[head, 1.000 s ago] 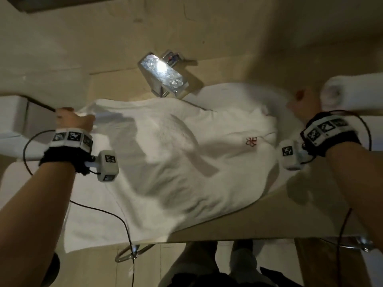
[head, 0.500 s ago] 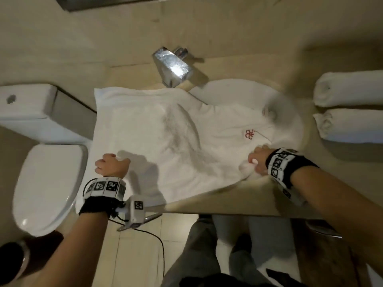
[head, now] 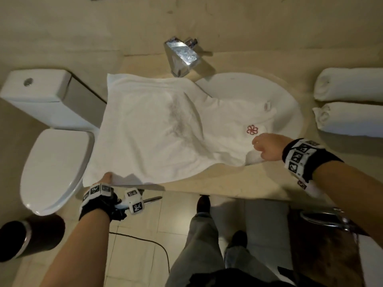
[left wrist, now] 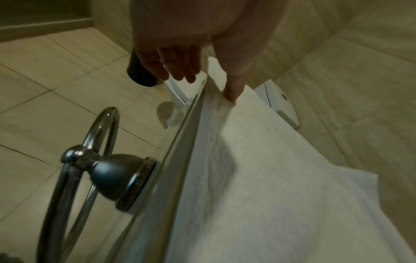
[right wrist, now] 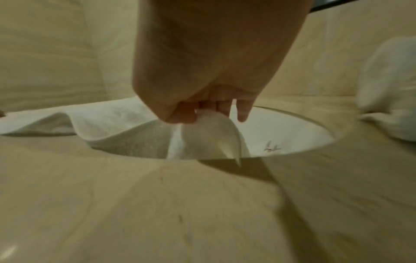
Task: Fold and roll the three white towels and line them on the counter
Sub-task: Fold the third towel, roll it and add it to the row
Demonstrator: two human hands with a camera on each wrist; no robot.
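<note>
Wrist view alone shows right hand pinching towel

Bare counter nearside, faucet behind.

Beige tabletop: white towel spread partly over the sink; far rolled towel and near rolled towel at right.

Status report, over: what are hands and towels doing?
Right hand pinches flat white towel's corner over white sink; left hand's thumb on its near edge. Two rolled white towels done.
</note>
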